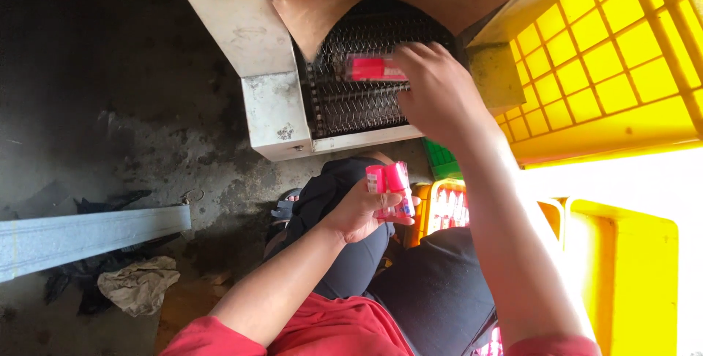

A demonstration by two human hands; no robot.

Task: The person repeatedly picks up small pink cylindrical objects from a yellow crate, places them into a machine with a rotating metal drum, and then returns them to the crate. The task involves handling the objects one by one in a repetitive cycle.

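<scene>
Beside a yellow crate [608,70], we face a grey metal machine [271,56] whose wire-mesh belt [351,103] runs into its opening. Our right hand [439,92] reaches onto that belt, its grip touching a pink wrapped packet [375,69] lying there. Our left hand [362,213], lower down over our lap, has its grip closed around several small pink tubes [390,186].
</scene>
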